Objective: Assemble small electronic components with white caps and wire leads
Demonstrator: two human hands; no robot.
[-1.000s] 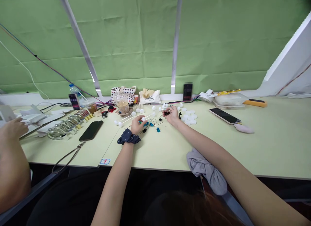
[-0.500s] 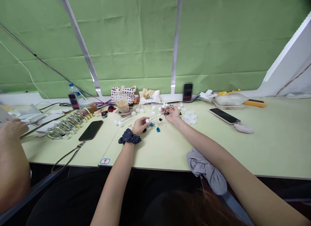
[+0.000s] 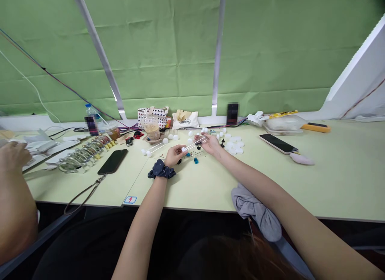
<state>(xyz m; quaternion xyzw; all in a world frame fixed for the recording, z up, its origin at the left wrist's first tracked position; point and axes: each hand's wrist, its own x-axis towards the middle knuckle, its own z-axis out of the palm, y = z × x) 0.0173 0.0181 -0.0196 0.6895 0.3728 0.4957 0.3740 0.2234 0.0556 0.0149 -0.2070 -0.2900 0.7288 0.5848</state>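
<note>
My left hand (image 3: 174,155) is closed on the white-capped near end of a clear tube (image 3: 191,145), which slants up toward the right. At the tube's far end my right hand (image 3: 211,144) has its fingers bent around it. A small black part (image 3: 198,143) shows by the right fingertips; I cannot make out whether it is inside the tube or held beside it. Below the tube lie a blue piece (image 3: 196,161) and several tiny loose bits. White round caps (image 3: 235,145) are spread just right of my right hand. Another black piece (image 3: 222,143) stands beside them.
More clear tubes with white caps (image 3: 149,153) lie left of my hands. A black phone (image 3: 112,161) and a row of coiled clear tubing (image 3: 80,157) are further left. Another phone (image 3: 278,144) lies right. At far left is another person's hand (image 3: 15,155). A drink cup (image 3: 152,131) stands behind.
My right hand has shifted slightly left along the tube, and the black part with it. A black piece beside the white caps now shows. The other person's hand has moved slightly.
</note>
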